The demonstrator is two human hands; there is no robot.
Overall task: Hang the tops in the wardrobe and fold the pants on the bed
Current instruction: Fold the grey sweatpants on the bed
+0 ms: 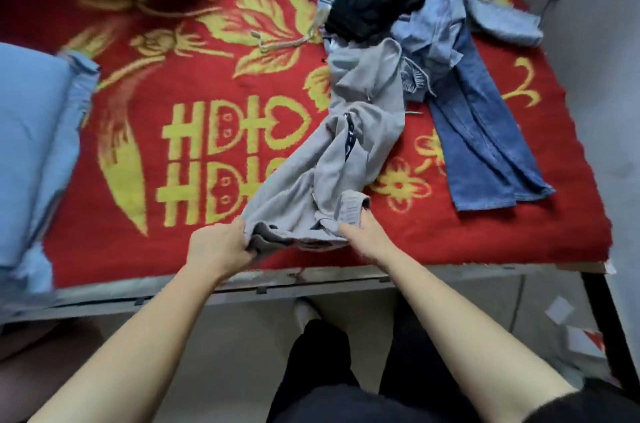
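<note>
Grey pants point(346, 145), crumpled, black-marked, lie on red blanket point(450, 242); left hand point(221, 246) and right hand point(363, 235) both grip them.

The indoor light is soft, even and rather dim, with no glare. Shadows are faint, with a thin one beside the pants point(346, 152). The whole frame is slightly smeared, worst at the pillow point(31, 145) on the left. The wide lens bows the bed frame point(311, 284), and the top left corner goes dark.
</note>
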